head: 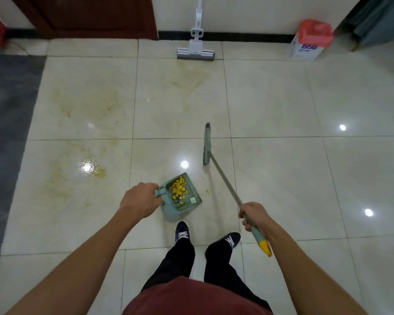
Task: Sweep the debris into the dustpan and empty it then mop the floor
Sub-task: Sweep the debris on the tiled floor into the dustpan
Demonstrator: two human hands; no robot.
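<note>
- Floor (pixel 271 98) tiles carry yellowish smears and a wet patch to the left, so mopping looks not yet begun.
- Mop (pixel 196 45) stands against the far wall, well apart from the person and untouched.
- Box (pixel 307 45) lined with a red bag sits by the wall on the right; by my guess it is the place to empty the pan.
- Broom (pixel 207 144) is gripped in the right hand (pixel 254 215), fingers curled round the handle near its yellow end, the head out ahead of the person.
- Dustpan (pixel 180 194) is held by the left hand (pixel 140 200), closed round its handle, just in front of the shoes.
- Debris (pixel 179 189), yellow bits, lies gathered inside the pan, so sweeping seems nearly done.
- Speck (pixel 207 191) of yellow remains on the tile just right of the pan; emptying and mopping are left.
</note>
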